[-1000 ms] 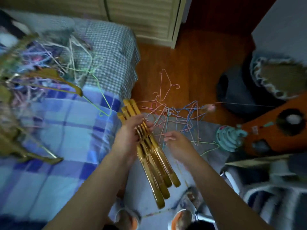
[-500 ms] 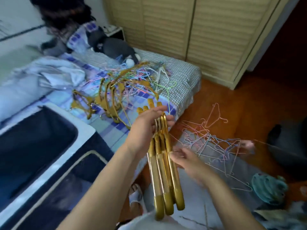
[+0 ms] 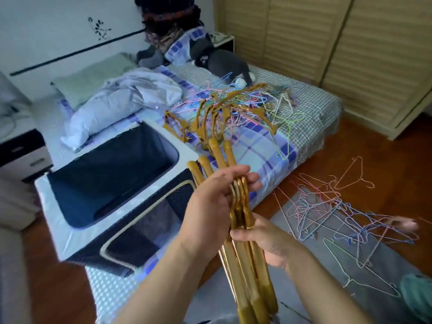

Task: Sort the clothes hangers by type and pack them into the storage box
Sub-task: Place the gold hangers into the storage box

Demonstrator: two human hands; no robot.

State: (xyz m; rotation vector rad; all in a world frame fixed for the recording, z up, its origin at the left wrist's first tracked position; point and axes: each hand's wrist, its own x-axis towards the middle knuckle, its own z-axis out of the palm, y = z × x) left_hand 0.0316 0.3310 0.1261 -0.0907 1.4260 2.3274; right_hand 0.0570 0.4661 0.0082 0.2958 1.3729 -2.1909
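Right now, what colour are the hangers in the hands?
Gold hangers, clearest in the head view.

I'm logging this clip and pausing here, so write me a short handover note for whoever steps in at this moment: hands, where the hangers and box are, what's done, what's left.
Left hand: grips the bundle of gold hangers near its middle.
Right hand: holds the same bundle lower down, from the other side.
Storage box: open on the bed, left of the hands; no hangers visible inside.
Mixed pile of gold and coloured wire hangers lies on the bed beyond the box.
Wire hangers are tangled on the floor to the right.
Done: one gold bundle gathered.
Left: put it in the box, then sort and pack both piles.
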